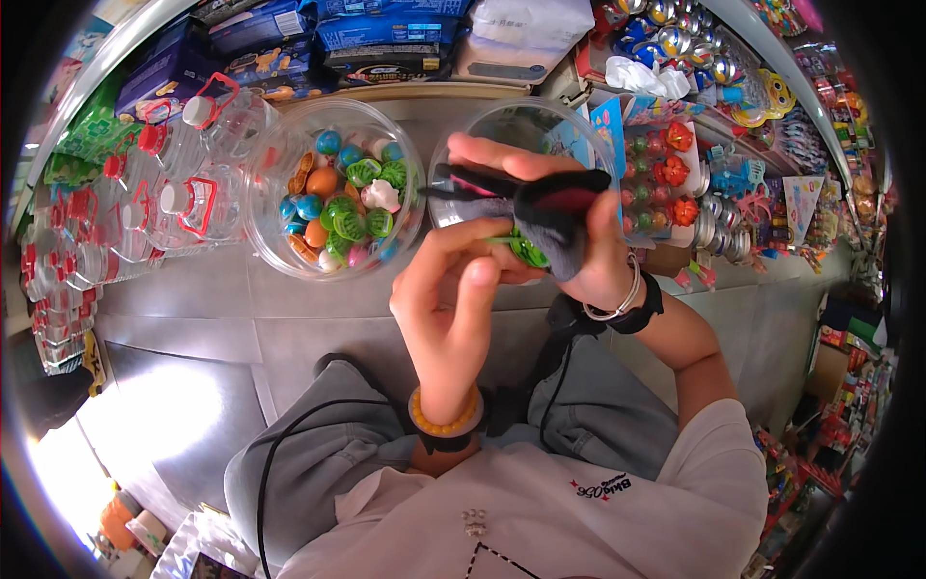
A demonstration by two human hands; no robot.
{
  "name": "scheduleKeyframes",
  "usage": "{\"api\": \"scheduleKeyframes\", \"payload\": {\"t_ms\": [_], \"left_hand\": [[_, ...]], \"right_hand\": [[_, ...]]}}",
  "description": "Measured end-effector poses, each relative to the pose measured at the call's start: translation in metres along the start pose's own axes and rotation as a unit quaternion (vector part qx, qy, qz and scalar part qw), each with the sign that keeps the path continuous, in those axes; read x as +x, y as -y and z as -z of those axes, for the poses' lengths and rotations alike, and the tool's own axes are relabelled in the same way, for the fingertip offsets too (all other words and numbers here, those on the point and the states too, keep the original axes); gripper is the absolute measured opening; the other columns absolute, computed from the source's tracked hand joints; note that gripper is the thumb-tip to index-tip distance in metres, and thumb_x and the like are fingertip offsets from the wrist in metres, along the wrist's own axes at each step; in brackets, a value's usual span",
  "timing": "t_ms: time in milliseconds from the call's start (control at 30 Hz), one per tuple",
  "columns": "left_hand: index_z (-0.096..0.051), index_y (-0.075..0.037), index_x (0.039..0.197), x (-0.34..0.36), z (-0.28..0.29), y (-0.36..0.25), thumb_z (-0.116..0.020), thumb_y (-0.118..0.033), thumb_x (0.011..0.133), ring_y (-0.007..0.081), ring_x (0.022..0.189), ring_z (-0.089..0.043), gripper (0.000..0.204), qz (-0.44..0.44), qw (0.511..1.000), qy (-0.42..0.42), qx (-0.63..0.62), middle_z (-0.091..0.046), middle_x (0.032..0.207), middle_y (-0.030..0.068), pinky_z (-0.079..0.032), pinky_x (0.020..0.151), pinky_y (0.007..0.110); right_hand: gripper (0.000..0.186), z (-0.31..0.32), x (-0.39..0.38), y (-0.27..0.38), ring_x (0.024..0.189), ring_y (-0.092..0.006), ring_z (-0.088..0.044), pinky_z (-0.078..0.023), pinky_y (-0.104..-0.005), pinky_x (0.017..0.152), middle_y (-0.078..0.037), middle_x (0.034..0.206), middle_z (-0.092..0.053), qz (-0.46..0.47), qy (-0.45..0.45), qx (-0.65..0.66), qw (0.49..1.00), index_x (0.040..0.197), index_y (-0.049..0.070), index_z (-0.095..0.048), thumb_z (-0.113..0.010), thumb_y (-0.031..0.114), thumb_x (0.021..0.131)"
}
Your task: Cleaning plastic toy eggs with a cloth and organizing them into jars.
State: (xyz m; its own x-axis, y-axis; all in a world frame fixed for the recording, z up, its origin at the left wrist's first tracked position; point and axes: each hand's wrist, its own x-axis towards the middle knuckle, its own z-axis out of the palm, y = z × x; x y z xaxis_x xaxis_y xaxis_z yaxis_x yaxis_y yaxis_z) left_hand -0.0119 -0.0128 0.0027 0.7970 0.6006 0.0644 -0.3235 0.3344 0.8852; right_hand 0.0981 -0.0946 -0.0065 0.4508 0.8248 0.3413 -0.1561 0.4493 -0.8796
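Observation:
Above the right-hand clear round tub [569,114], my right hand [603,256] is closed around a dark grey plush [555,217] with pink-lined, ear-like flaps. My left hand [444,289] comes up beside it with bent fingers. Its fingertips close on a green patterned ball [527,249] just below the plush, partly hidden by both. To the left stands another clear round tub [258,207], holding blue, orange, green-striped and white small balls [347,207]. The hands cover much of what lies in the right-hand tub.
Large water bottles [183,198] with red handles crowd the left side. Blue packages [386,29] line the shelf behind the tubs. At the right are boxes of wrapped balls [666,174] and hanging toys. My knees [338,434] are bent below the tubs, over grey floor tiles [193,333].

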Motion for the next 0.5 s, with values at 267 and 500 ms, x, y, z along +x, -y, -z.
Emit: {"api": "scheduleKeyframes", "payload": {"t_ms": [267,500], "left_hand": [[-0.044,0.001,0.092,0.002,0.012,-0.001,-0.047,0.012,0.072,0.0096,0.079,-0.05,0.024,0.05,0.998,0.014,0.033,-0.052,0.086,0.005,-0.04,0.075,0.022],[-0.032,-0.002,0.094,-0.003,0.012,0.011,-0.037,0.017,0.063,0.0169,0.08,-0.049,0.037,-0.123,0.989,-0.024,0.08,-0.048,0.091,0.015,-0.041,0.076,0.026]], "right_hand": [[0.039,0.003,0.005,0.012,0.114,-0.036,-0.043,-0.035,-0.0422,0.092,-0.024,0.124,-0.042,0.097,0.106,-0.36,0.922,0.114,0.002,-0.051,-0.056,0.014,0.077],[0.04,-0.017,-0.005,0.005,0.089,-0.0252,-0.056,-0.043,-0.0282,0.075,-0.012,0.103,-0.053,-0.032,-0.064,-0.353,0.933,0.109,0.003,-0.048,-0.063,0.009,0.072]]}}
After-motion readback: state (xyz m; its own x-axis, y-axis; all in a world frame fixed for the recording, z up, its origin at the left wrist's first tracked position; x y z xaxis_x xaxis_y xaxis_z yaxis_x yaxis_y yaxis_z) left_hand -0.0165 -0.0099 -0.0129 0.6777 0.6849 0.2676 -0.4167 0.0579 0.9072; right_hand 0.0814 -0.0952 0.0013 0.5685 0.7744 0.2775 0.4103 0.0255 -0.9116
